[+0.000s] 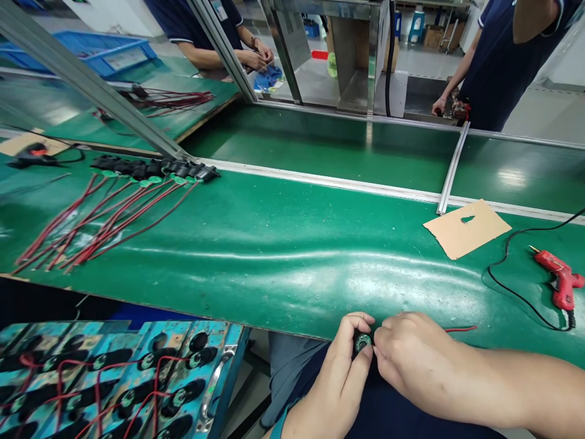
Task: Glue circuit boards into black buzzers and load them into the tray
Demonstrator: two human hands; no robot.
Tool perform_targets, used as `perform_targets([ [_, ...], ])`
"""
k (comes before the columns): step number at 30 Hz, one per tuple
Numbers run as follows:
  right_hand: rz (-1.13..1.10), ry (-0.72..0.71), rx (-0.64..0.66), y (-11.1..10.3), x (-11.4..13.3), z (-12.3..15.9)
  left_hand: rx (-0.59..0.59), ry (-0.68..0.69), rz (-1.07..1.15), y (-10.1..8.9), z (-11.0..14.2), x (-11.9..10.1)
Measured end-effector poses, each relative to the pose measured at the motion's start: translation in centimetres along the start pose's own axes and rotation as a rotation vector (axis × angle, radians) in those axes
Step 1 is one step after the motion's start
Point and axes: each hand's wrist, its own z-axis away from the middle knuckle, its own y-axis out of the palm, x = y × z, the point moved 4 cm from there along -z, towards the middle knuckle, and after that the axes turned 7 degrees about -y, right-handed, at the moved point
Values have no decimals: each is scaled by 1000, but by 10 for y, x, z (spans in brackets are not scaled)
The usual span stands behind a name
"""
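At the table's front edge, my left hand point(340, 378) grips a small black part with a round green circuit board point(363, 342) between thumb and fingers. Right beside it, my right hand point(411, 353) is closed, its fingertips bunched against the part; whatever they pinch is hidden. A red wire point(461, 329) shows on the green tabletop point(292, 238) behind my right wrist, and its other end is out of sight. To the left lies a row of black parts point(150, 167) with green discs and long red wires point(123, 225).
A red glue gun point(560, 277) with a black cord lies right, near a cardboard piece point(468, 228). Lower left, a blue tray point(228, 332) holds several wired black parts. A black tool point(34, 155) sits far left. Metal rails point(320, 177) border the table; two people work beyond.
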Motion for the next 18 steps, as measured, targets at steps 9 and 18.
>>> perform_targets([
  [9, 114, -99, -45, 12, 11, 6, -49, 60, -45, 1, 2, 6],
  [18, 185, -70, -87, 11, 11, 12, 40, 78, -92, 3, 1, -2],
])
